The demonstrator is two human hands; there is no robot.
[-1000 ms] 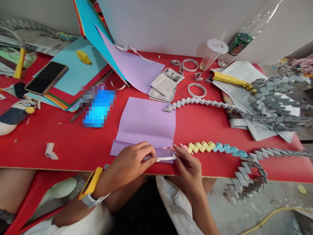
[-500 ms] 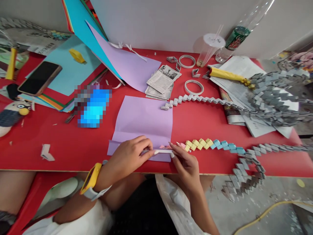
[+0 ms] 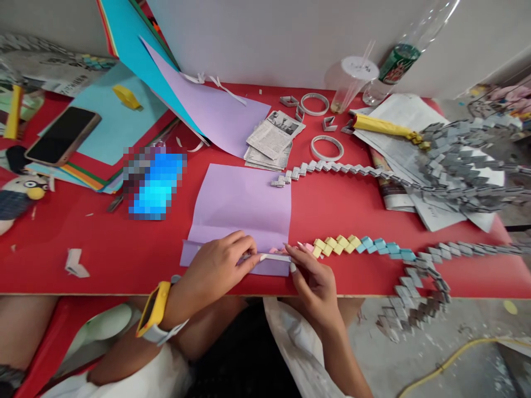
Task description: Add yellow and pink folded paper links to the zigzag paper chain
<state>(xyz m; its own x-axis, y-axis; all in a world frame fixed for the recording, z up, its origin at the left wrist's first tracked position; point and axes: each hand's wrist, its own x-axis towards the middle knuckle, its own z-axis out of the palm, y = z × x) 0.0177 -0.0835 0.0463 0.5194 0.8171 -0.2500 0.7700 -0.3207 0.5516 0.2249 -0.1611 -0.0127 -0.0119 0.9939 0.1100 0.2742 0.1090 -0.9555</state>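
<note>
A sheet of purple paper [image 3: 244,202] lies creased on the red table, its near part folded over. Across that part runs a narrow white strip [image 3: 276,257]. My left hand [image 3: 226,260] pinches the strip's left end between thumb and curled fingers, resting on the paper. At the other end, my right hand [image 3: 317,279] has its thumb and fingertips closed about the strip. Just beyond the right fingertips begins a folded-paper chain [image 3: 338,244] with pink, yellow, blue and newsprint links. Bits of pink paper [image 3: 276,250] show between the hands, partly covered.
Newspaper pieces [image 3: 276,138], tape rolls [image 3: 327,148] and a second newsprint chain [image 3: 319,167] lie behind the purple sheet. A lidded cup [image 3: 352,83] and a bottle [image 3: 392,74] stand by the wall. Leftward are a phone [image 3: 62,135] and coloured sheets [image 3: 124,132].
The view has shifted slightly, so the things at left sit a little further left and lower. Both hands keep almost the same hold on the white strip.
</note>
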